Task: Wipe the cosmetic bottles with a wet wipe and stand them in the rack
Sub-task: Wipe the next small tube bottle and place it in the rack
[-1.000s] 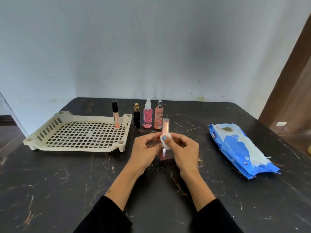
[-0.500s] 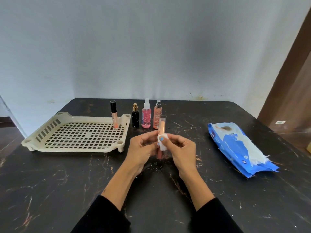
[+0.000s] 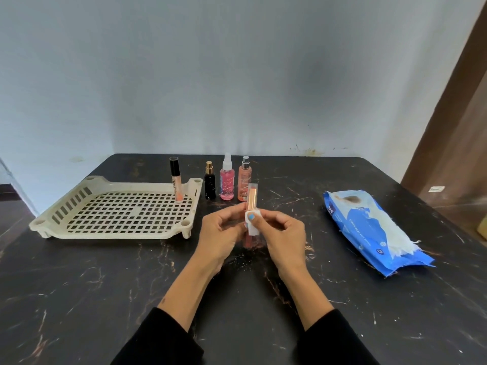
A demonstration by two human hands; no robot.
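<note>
Nearest to the camera: two black sleeves (image 3: 163,338) at the bottom edge, forearms reaching forward over the dark marbled table (image 3: 79,299).

Further on, both hands close together above the middle of the table. Left hand (image 3: 220,237) curled around the lower part of a slim tube (image 3: 251,197) with a rose-gold cap, held upright. Right hand (image 3: 283,237) pinching a small folded white wet wipe (image 3: 253,227) against the middle of the tube, thumb on top of the wipe, nail painted light blue. Cap of the tube sticking up above the fingers; lower end, pinkish, partly hidden between the palms and blurred. Tube held in the air, not in the rack.

To the right of the hands, well apart: a blue pack of wet wipes (image 3: 369,227) lying flat on the table, white tissue hanging out from its torn near end.

To the left of the hands: a cream plastic rack (image 3: 66,206) with a grid floor and slotted walls, standing on short legs. Inside, at the far right corner, one lip gloss tube (image 3: 176,180) with black cap, standing upright.

Just beyond the rack's right corner, on the table, three bottles in a row, near each other: a small black bottle (image 3: 210,184) with gold cap, a pink spray bottle (image 3: 227,180) with white nozzle, a peach spray bottle (image 3: 243,180) with dark nozzle, partly behind the held tube.

Farthest: a pale bluish wall (image 3: 237,75), and a brown wooden surface (image 3: 453,127) at the right.
</note>
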